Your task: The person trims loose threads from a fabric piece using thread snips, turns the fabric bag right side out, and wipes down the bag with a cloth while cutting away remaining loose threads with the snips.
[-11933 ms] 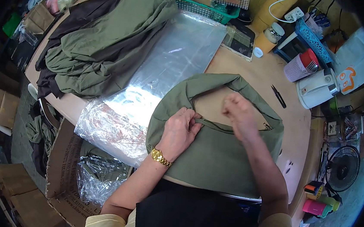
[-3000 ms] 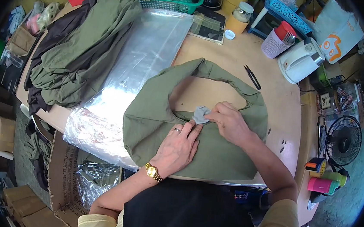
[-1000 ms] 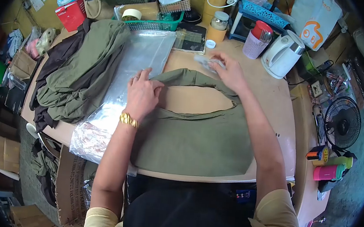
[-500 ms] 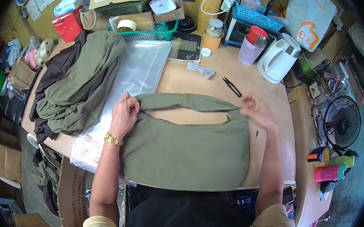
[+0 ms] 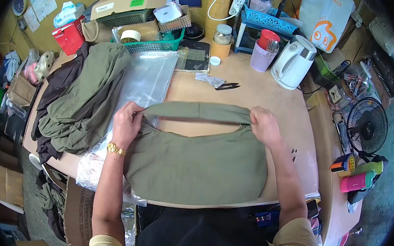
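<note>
A folded olive-green garment [image 5: 198,165] lies flat at the front of the table, with a long gap beneath the band along its far edge. My left hand [image 5: 127,122] is closed on the band's left end. At the right end, my right hand [image 5: 265,125] grips the band with its fingers curled in. Between the two hands the band is stretched nearly straight. Black thread snips [image 5: 227,86] lie beyond the garment, beside a crumpled pale cloth scrap [image 5: 209,80].
A heap of olive and dark garments [image 5: 84,97] sits on the left, next to clear plastic bags [image 5: 150,79]. At the back stand a green basket [image 5: 154,45], a jar [image 5: 223,35], a lilac cup [image 5: 261,58] and a white kettle [image 5: 293,63]. A black fan [image 5: 368,125] is at right.
My right hand has closed on the band's right end, and the band now looks straighter. The thread snips have shifted left and turned, now beside the cloth scrap. The view has moved slightly.
</note>
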Tool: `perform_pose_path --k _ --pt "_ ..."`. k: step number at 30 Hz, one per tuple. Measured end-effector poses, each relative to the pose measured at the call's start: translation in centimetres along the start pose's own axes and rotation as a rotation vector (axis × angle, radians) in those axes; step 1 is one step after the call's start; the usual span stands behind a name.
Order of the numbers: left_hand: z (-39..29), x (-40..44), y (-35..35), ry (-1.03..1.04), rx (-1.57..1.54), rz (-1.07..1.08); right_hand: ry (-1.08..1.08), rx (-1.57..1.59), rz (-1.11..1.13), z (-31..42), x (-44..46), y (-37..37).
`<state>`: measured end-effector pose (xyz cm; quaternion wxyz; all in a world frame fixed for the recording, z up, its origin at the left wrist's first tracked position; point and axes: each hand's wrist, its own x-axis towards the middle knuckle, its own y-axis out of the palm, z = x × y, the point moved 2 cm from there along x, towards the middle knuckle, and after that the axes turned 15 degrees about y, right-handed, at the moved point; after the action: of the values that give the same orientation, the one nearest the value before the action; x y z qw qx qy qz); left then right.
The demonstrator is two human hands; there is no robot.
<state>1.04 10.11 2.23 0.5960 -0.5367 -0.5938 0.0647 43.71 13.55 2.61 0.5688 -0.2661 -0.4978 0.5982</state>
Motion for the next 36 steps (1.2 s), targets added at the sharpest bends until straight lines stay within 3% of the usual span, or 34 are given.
perform_pose_path --k 2,5,7,8,9,10,11,13,14,16,17,20,22,26,31,36 --pt "-0.7 -1.1 -0.3 0.033 0.000 -0.155 -0.018 -0.023 -0.082 -0.4 -1.5 -0.5" --pt "-1.3 -2.7 0.4 -0.115 -0.001 -0.080 0.046 0.146 -0.125 -1.2 -3.0 -1.7" --pt "-2.3 -1.6 0.3 -0.158 -0.013 -0.030 0.350 0.331 0.031 -3.2 -1.7 -2.0" --pt "-3.1 -0.5 0.2 -0.059 0.135 -0.131 0.355 0.325 0.034 -2.0 -1.3 -2.6" --pt "-4.3 0.7 -0.2 0.043 0.285 -0.233 0.265 0.329 -0.157 0.6 -0.5 -3.9" --pt "-6.5 2.4 -1.6 0.079 0.365 -0.205 0.175 0.331 -0.350 2.1 -0.4 -4.8" --pt "-7.8 3.0 -1.9 0.081 0.361 -0.205 0.177 0.328 -0.352 1.6 -0.5 -4.5" --pt "-10.0 3.2 -1.2 0.053 0.020 -0.033 0.333 0.500 -0.157 0.1 -1.2 -2.9" --pt "-11.3 3.4 -0.3 0.033 -0.111 0.078 0.334 0.497 -0.154 1.0 -1.8 -3.2" --pt "-13.7 4.0 2.5 0.028 -0.316 0.262 0.301 0.327 0.148 4.0 -2.7 -3.4" --pt "-14.5 4.3 4.6 0.044 -0.389 0.334 0.303 0.327 0.152 4.0 -2.7 -2.2" --pt "-16.3 3.5 10.0 0.176 -0.338 0.247 0.285 0.287 0.118 2.4 -2.7 1.9" --pt "-17.6 1.7 11.6 0.267 -0.171 0.454 0.299 0.270 0.074 1.4 -3.0 2.9" --pt "-17.9 1.6 11.5 0.279 -0.185 0.463 0.277 0.276 -0.062 0.8 -3.7 3.9" --pt "-16.0 6.8 15.0 0.028 -0.412 0.212 0.399 0.334 0.030 1.1 -3.3 3.3" --pt "-15.9 7.3 18.1 -0.017 -0.391 0.366 0.386 0.369 0.022 0.9 -3.4 3.3"
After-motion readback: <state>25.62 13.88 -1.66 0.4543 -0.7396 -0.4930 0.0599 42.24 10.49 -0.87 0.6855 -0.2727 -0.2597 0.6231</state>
